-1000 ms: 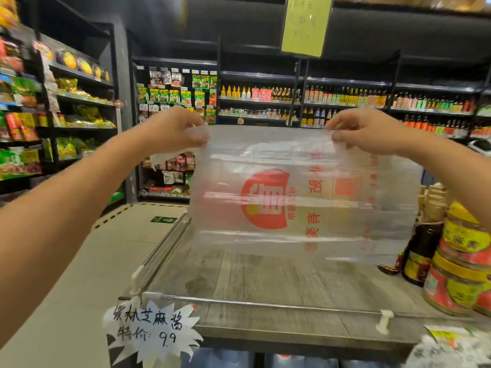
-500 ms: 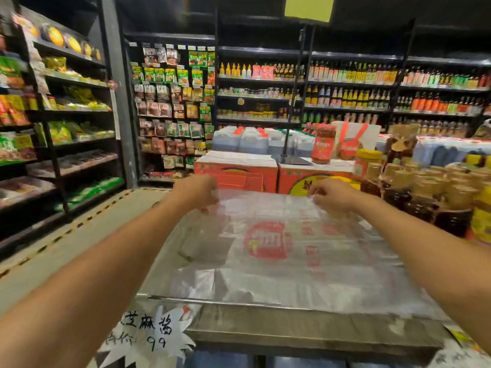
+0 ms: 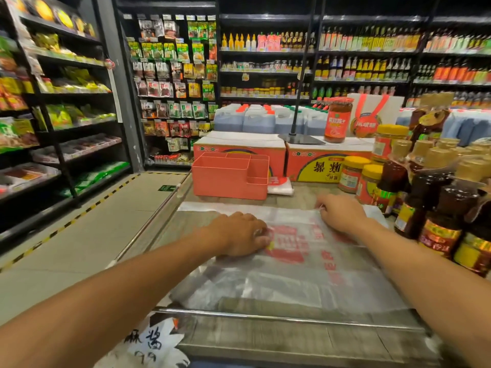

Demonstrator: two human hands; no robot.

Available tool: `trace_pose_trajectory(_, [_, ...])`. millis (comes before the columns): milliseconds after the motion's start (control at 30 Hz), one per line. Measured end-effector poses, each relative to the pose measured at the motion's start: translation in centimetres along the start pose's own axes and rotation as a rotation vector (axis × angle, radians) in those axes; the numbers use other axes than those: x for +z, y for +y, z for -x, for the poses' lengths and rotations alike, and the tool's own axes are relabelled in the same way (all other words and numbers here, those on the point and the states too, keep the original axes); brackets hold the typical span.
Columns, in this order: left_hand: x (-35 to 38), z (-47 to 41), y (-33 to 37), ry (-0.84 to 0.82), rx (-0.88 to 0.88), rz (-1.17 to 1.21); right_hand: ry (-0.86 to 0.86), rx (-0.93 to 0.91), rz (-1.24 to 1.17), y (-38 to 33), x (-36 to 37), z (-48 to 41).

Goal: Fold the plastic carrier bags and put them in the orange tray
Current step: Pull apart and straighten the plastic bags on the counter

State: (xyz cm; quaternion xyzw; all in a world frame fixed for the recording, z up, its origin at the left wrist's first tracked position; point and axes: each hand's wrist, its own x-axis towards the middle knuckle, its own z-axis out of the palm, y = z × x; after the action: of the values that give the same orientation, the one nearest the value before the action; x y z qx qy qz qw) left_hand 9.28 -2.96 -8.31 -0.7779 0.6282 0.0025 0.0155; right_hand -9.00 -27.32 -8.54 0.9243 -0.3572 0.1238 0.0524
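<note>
One clear plastic carrier bag [image 3: 305, 264] with red print lies spread flat on the grey wooden tabletop [image 3: 265, 338], and the head view is all we have to go on. Our left hand [image 3: 239, 235] rests palm down on the film at the red logo, fingertips bent; whether it pinches or only presses we cannot tell. Our right hand [image 3: 341, 212] sits at the bag's far edge and appears to nip the film between thumb and fingers.

We judge the bag to be nearly weightless, limp and slick. It will slide on the wood, trap air and spring open unless each crease is pressed down. The best holds are the corners and the far edge, with one palm pinning the middle.

Just beyond the left hand stands the orange plastic tray [image 3: 225, 179] with its dividers, and a small stack of folded white bags [image 3: 280, 185] lies against the tray's right side. Close to the right of the right hand crowd glass bottles of dark sauce [image 3: 435, 221] and yellow-lidded jars [image 3: 353, 173], so a wide sweep that way risks knocking them. Nearer us than both hands, a metal rail [image 3: 279, 317] runs along the table edge, with the bag's near hem touching it. To the left of the left hand the tabletop ends at the aisle floor [image 3: 79, 235].
</note>
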Motion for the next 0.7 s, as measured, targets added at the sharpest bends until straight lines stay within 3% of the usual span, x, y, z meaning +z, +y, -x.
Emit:
trace_pose_trajectory(100, [0.9, -0.2, -0.7, -0.015, 0.023, 0.032, -0.051, -0.069, 0.024, -0.8, -0.8, 0.4])
trace_pose_trajectory(233, [1.1, -0.2, -1.5, 0.000, 0.014, 0.069, -0.138, -0.244, -0.116, -4.0, -3.2, 2.7])
trace_pose_trajectory(333, [0.5, 0.1, -1.5, -0.022, 0.012, 0.112, -0.305, -0.336, -0.158, -5.9, -3.6, 5.8])
trace_pose_trajectory(467, [-2.1, 1.6, -2.0, -0.163, -0.037, 0.132, -0.413, -0.302, -0.079, -5.2, -3.1, 7.3])
trace_pose_trajectory(700, [-4.1, 6.0, -4.7, -0.409, -0.224, 0.111, -0.401, -0.267, -0.037, -5.0, -2.4, 8.5])
